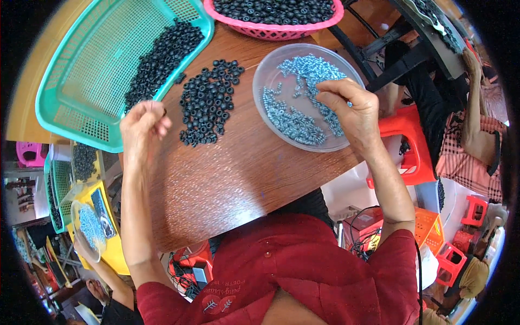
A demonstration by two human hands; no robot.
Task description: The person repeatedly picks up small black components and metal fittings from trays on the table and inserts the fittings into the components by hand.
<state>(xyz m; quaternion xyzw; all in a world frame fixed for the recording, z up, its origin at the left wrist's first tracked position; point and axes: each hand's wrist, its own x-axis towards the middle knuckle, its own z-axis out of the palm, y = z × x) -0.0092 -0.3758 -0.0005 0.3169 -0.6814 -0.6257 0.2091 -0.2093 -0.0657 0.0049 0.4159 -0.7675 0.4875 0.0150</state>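
Red shirt (pixel 303 244) nearest; over the bench (pixel 216 184), left hand (pixel 142 125) curls near black beads (pixel 208 105), right hand (pixel 355 103) pinches above blue beads (pixel 297 124); whether either grip holds anything, I cannot tell.

Dk red short-slv shirt (pixel 319 265), sm. button (pixel 267 254), hearts (pixel 212 305) w/ white marks, blk bottoms (pixel 309 208)

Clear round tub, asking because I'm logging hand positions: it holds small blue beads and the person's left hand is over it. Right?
Not the left: the head view shows the right hand over the clear round tub. The tub does hold small blue beads.
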